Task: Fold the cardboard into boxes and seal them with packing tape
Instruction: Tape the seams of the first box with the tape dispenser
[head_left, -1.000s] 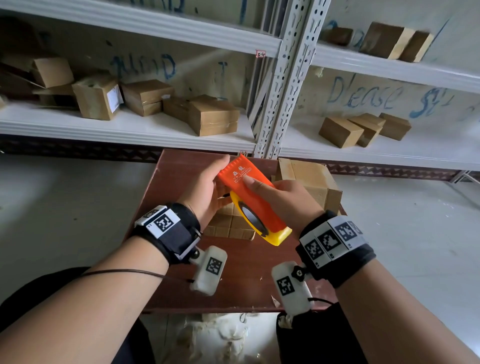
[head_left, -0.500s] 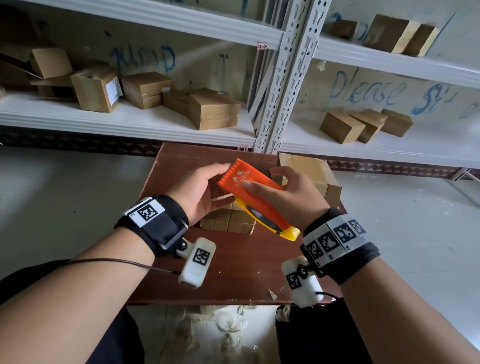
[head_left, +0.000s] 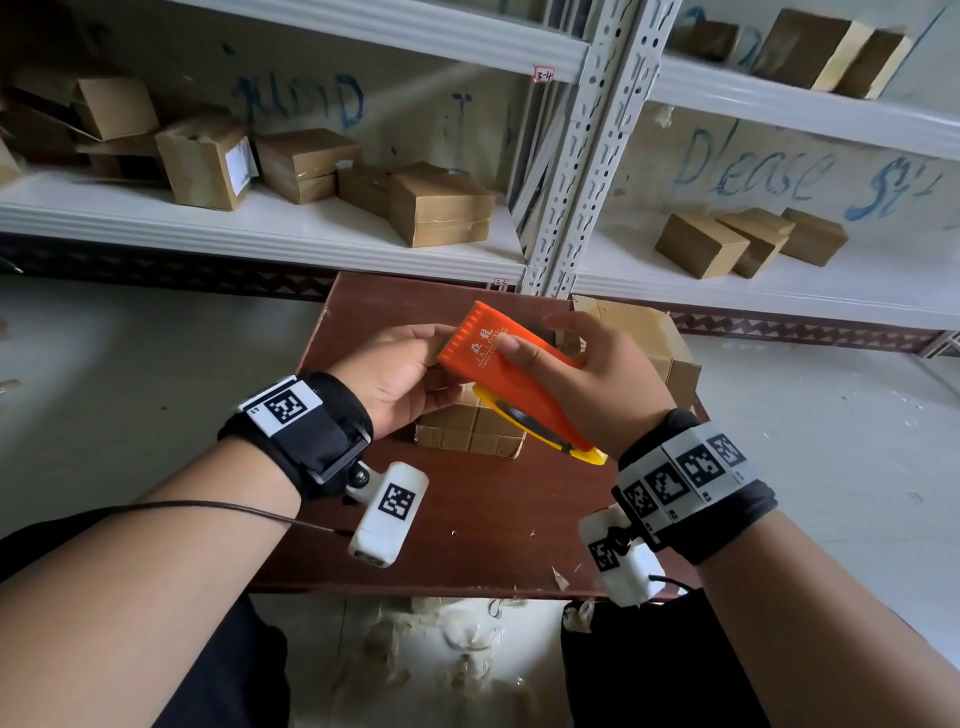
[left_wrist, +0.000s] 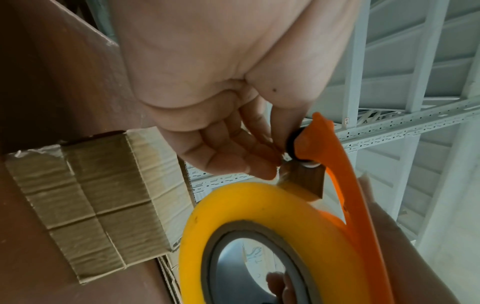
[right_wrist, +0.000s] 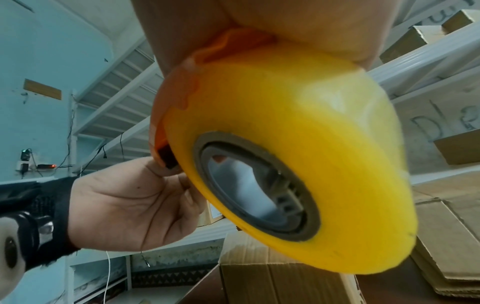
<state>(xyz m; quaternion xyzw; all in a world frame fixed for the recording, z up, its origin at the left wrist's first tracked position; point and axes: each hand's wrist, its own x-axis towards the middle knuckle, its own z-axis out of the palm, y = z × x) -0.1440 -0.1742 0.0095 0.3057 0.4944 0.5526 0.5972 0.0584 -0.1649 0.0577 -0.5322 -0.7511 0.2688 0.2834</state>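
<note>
My right hand (head_left: 587, 384) grips an orange tape dispenser (head_left: 511, 374) with a yellow tape roll (right_wrist: 293, 156) above the brown table (head_left: 467, 540). My left hand (head_left: 400, 374) reaches under the dispenser's toothed front end, and its fingertips (left_wrist: 259, 166) pinch the loose tape end (left_wrist: 303, 181) by the black roller. A small cardboard box (head_left: 470, 426) with taped seams sits on the table below both hands; the left wrist view shows its taped face (left_wrist: 103, 195). A bigger cardboard box (head_left: 644, 332) stands behind my right hand.
White metal shelves (head_left: 260, 234) behind the table hold several cardboard boxes (head_left: 441, 208). Flat cardboard sheets (right_wrist: 446, 236) lie at the right in the right wrist view. Tape scraps litter the floor (head_left: 441, 649) under the table's front edge.
Both hands and the dispenser have shifted slightly away from me, and the dispenser's front end has tilted flatter. The left fingers stay under its front end.
</note>
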